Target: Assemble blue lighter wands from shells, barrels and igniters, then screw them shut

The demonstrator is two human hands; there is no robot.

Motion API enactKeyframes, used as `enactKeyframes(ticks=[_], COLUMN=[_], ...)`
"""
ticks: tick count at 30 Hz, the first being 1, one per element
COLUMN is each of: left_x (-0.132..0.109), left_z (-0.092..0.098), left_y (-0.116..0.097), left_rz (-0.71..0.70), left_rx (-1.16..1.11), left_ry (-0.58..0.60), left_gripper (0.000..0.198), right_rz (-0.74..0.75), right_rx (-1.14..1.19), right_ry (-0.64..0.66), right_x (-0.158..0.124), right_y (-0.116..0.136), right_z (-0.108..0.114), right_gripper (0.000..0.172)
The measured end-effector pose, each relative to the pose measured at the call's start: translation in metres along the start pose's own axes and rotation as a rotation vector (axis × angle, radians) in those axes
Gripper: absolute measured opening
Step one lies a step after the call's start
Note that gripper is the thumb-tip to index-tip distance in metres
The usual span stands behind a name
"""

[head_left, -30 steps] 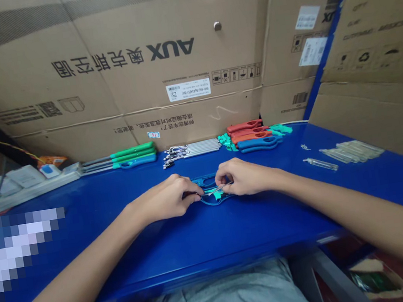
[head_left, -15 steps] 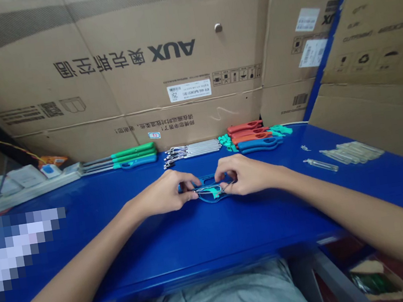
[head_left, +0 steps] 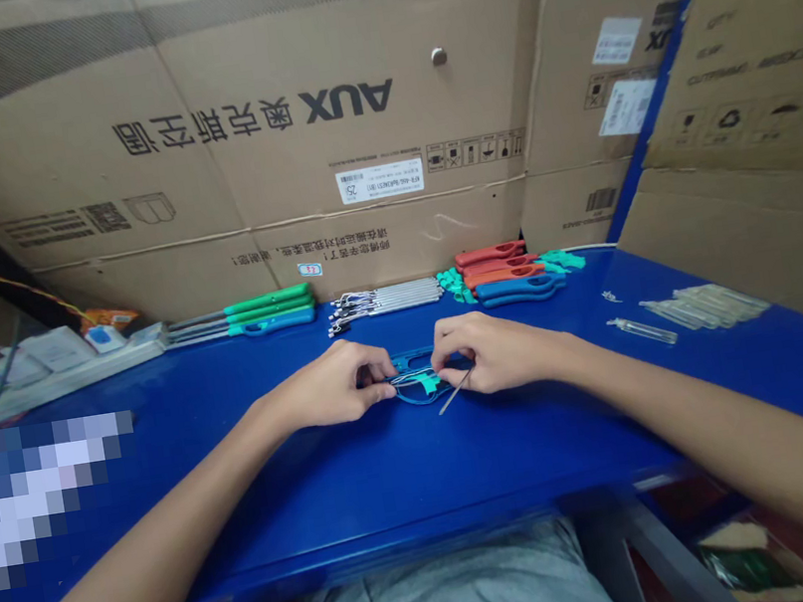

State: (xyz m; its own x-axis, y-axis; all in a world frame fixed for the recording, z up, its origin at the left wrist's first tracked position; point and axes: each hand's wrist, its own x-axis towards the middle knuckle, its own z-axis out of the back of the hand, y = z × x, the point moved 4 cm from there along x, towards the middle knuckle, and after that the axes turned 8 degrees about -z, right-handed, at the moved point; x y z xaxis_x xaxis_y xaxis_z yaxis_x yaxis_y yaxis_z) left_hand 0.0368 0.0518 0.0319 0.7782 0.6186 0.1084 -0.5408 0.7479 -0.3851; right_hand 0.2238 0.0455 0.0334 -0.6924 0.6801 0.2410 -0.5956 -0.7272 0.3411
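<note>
Both hands meet at the middle of the blue table (head_left: 412,470) over a blue lighter handle shell (head_left: 419,391) with a teal trigger piece inside. My left hand (head_left: 342,382) is closed, pinching the shell's left end and thin wires. My right hand (head_left: 489,352) is closed on the right end, and a thin metal rod (head_left: 454,392) slants down from its fingers onto the table.
Along the back edge lie green-handled lighters (head_left: 253,315), a bundle of metal tubes (head_left: 382,299) and a stack of red, orange and blue handle shells (head_left: 510,273). Clear plastic tubes (head_left: 697,309) lie at the right. A power strip (head_left: 42,375) is at left. Cardboard boxes (head_left: 313,113) wall the back.
The thin metal rod, earlier lying level across the shell between my hands, now tilts down at its free end. My hands stay in place with small finger shifts.
</note>
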Motion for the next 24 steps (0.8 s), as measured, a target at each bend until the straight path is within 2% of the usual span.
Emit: enactKeyframes(ticks=[14, 24], left_x=[0.0005, 0.0002], left_z=[-0.0008, 0.0003], left_y=[-0.0019, -0.0043], left_rz=[-0.021, -0.025], left_rx=[-0.008, -0.009], left_ry=[0.015, -0.008], left_gripper=[0.017, 0.017], right_rz=[-0.009, -0.022], right_rx=[0.008, -0.027], right_ry=[-0.201, -0.103], right_x=[0.0009, 0.0015], right_y=[0.0046, -0.0006], right_z=[0.002, -0.0005], right_gripper=[0.006, 0.012])
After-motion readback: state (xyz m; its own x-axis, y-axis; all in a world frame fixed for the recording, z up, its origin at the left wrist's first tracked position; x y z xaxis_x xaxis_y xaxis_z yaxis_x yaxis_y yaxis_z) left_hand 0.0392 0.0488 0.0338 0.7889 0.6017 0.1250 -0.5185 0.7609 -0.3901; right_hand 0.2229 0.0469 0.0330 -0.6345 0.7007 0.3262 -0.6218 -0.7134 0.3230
